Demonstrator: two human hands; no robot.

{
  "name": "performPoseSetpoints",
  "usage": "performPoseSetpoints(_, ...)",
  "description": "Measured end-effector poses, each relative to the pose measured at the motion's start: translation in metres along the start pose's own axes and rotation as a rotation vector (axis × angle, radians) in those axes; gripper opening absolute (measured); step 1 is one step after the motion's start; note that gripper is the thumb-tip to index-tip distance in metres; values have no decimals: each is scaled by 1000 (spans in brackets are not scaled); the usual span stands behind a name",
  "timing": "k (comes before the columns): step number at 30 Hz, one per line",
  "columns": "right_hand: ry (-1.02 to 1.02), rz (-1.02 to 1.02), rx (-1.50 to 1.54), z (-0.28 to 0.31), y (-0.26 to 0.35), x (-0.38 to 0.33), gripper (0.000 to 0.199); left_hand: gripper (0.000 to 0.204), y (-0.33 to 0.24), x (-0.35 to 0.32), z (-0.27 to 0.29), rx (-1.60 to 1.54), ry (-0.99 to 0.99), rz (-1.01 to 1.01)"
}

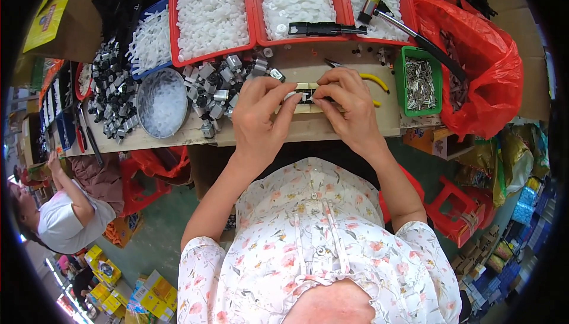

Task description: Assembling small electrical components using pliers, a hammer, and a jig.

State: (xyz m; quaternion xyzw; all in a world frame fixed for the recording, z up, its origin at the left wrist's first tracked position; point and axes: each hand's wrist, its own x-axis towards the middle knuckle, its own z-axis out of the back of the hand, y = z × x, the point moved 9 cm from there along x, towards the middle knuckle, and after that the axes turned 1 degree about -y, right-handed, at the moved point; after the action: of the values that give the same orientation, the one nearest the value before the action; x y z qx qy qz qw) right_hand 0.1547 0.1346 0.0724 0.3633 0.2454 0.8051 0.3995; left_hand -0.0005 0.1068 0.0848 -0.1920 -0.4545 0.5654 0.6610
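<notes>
At the table's front edge, both hands work close together over a small black plastic part [307, 96] with white bits, which lies on a pale beige block [303, 109]. My left hand [261, 113] is closed, thumb and forefinger pinched around a small whitish piece [290, 95] at the part's left end. My right hand [351, 107] is closed on the black part's right side, its fingertips pressed on it. The fingers hide much of the part. Just beyond my right hand lie pliers with yellow handles [374, 81].
Red trays [255, 7] of small white pieces line the back, a black plastic housing [326, 29] across them. Silver-and-black motor-like blocks [213, 90] and a metal bowl [140, 110] stand left. A green tray [440, 93] of metal pins and a red bag [498, 63] stand right. A co-worker [71, 217] is left.
</notes>
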Motion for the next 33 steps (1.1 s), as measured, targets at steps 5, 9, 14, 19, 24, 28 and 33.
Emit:
performPoseSetpoints(5, 9, -16, -62, -7, -3, -2, 10, 18, -13, -14, -9, 148, -12, -203)
performPoseSetpoints(9, 3, 10, -168, -5, 8, -1, 14, 23, -16, -23, -22, 200, 49, -248)
performPoseSetpoints(14, 29, 48, -369, -12, 19, -2, 17, 23, -18, -27, -31, 296, 79, -318)
performPoseSetpoints(19, 83, 15, -223, 0, 10, 1, 18, 25, -21, -27, -31, 298, 73, -371)
performPoseSetpoints(24, -138, -172, -164, 70, -20, -13, 13, 24, -21, -22, -25, 228, 87, -372)
performPoseSetpoints(28, -253, -301, -451, 134, -62, -34, 11, 21, -25, -2, -23, 177, 125, -320)
performPoseSetpoints(33, -158, -339, -680, 138, -89, -44, 11, 14, -54, 40, -46, 130, 135, -469)
